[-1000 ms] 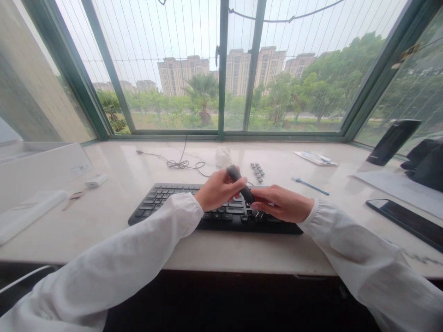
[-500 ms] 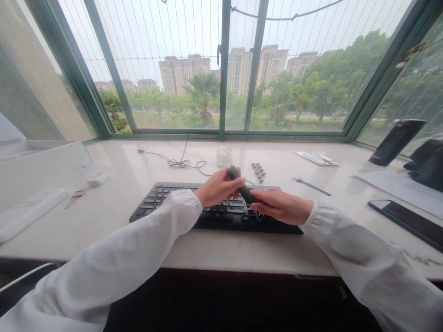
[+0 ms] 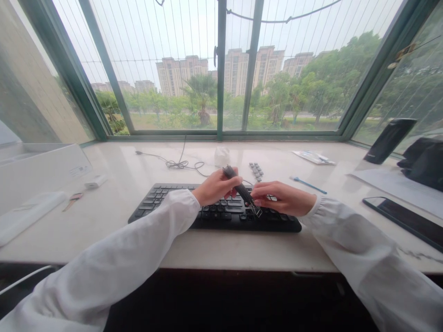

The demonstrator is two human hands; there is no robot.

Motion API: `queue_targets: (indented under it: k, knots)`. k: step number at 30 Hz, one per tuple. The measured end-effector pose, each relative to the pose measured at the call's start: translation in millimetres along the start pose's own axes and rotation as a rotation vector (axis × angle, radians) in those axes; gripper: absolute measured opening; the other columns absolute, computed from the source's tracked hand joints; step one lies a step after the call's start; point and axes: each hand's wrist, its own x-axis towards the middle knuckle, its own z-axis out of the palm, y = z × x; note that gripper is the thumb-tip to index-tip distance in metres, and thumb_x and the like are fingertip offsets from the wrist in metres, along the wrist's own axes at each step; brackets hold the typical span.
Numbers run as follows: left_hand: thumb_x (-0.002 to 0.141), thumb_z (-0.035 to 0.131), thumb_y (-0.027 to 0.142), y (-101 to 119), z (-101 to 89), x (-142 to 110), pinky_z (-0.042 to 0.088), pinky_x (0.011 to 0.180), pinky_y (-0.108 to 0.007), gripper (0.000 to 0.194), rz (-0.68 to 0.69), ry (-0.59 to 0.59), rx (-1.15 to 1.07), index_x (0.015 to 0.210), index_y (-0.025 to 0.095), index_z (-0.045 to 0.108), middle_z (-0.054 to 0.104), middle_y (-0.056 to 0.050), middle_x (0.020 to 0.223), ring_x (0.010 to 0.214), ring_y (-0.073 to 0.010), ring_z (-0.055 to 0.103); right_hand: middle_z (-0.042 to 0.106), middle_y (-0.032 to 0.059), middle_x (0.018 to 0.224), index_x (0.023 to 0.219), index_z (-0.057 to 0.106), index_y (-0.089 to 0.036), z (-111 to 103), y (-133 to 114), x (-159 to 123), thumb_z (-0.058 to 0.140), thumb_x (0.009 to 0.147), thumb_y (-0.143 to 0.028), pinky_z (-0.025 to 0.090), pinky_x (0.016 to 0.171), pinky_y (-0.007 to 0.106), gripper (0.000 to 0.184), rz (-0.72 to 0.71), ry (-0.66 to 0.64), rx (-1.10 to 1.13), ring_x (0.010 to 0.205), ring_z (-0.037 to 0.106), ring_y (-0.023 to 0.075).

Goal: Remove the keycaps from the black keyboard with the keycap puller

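A black brush with a wire keycap puller (image 3: 242, 189) slants over the keyboard, bristles at its upper end and thin wire loops at its lower end. My left hand (image 3: 216, 186) is closed around its handle. Just to the right, my right hand (image 3: 282, 197) has its fingertips drawn together against or close beside the tool's lower part; what lies between them is hidden. Beneath both hands lies the black keyboard (image 3: 194, 221), with some keys off near the wire loops. Several loose keycaps (image 3: 256, 171) sit behind it.
Behind the keyboard are a coiled cable (image 3: 180, 163) and a whitish lump (image 3: 222, 156). A blue stick (image 3: 309, 185) and a phone (image 3: 404, 221) lie to the right. At left are a key (image 3: 73, 201), a white adapter (image 3: 96, 181) and a white box (image 3: 44, 166).
My right hand has shifted slightly up and off the wire end, so the loops now show. My left hand still holds the brush, and the view has moved a little.
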Motion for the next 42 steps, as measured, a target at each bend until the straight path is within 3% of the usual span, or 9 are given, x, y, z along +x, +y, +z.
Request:
queue_targets:
  k: [6,16,25,42]
  knots:
    - [0.089,0.048,0.045,-7,0.0,2,0.031,0.045,-0.019,0.032,-0.014,-0.007,0.008,0.075,0.017,0.042,0.054,0.003,0.058,0.045,-0.005,0.041,0.067,0.0085,0.084,0.099,0.066,-0.012,2,11,-4,0.05,0.09,-0.05,0.047,0.068,0.027,0.043,0.095,-0.066,0.267,0.072,0.058,0.0147]
    - [0.088,0.047,0.052,-3,-1.9,2,0.031,0.045,-0.02,0.038,-0.053,-0.056,-0.017,0.079,0.015,0.047,0.054,0.001,0.066,0.047,-0.0055,0.042,0.067,0.0031,0.073,0.09,0.068,-0.013,2,17,-4,0.067,0.078,-0.047,0.044,0.064,0.026,0.035,0.131,0.009,0.2,0.065,0.057,0.0137]
    - [0.089,0.047,0.048,-6,-5.1,4,0.03,0.045,-0.02,0.037,-0.024,-0.043,-0.002,0.073,0.015,0.048,0.051,0.002,0.061,0.048,-0.006,0.04,0.072,0.0071,0.078,0.097,0.068,-0.012,8,15,-2,0.07,0.073,-0.05,0.048,0.069,0.029,0.045,0.224,0.003,0.314,0.069,0.063,0.0169]
    - [0.085,0.05,0.045,1,-11.7,3,0.033,0.049,-0.022,0.031,-0.148,-0.066,-0.013,0.075,0.016,0.048,0.057,0.0,0.06,0.052,-0.0097,0.048,0.068,0.0046,0.072,0.095,0.072,-0.013,11,17,1,0.069,0.075,-0.05,0.046,0.063,0.026,0.042,0.147,0.053,0.221,0.064,0.058,0.0142]
